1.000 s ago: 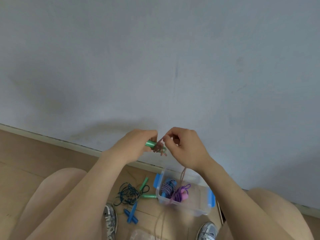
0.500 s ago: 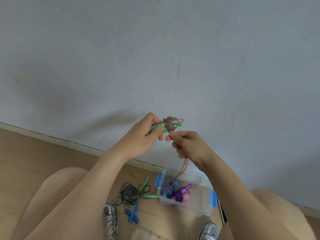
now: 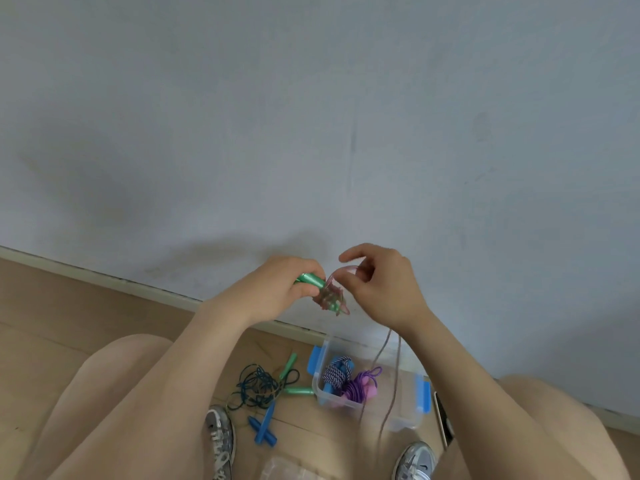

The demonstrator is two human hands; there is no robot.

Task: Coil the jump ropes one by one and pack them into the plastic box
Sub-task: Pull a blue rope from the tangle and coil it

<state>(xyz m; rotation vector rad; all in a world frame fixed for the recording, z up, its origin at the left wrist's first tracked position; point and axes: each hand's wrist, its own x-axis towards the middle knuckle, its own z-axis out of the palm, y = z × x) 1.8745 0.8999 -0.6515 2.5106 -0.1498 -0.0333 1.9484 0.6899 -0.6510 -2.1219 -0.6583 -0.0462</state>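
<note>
Winding thin pinkish jump-rope cord (image 3: pixel 341 270) round its glossy green plastic handles (image 3: pixel 310 279), mid-air.

L hand (image 3: pixel 273 292) gripping handles, fingers curled tight round them; wound bundle (image 3: pixel 329 298) sticking out just past L fingertips. R hand (image 3: pixel 384 289) pinching small loop of cord at thumb & forefinger, other fingers loosely curled, right beside bundle. Two loose strands (image 3: pixel 394 375) dangling from under R palm down across clear plastic box w/ blue latches (image 3: pixel 423 396), well below both hands, already holding blue-white braided rope (image 3: pixel 334 372) & purple rope (image 3: pixel 353 389). Judged light, limp, prob. slick & springy: likely to unwind if released, so best taken at wraps & handles together, thumb pressed over last turn, tail kept taut w/ R fingertips. Dark teal rope (image 3: pixel 258 386) lying loose on floor (image 3: pixel 104 323), far below L fingers, not yet coiled.
</note>
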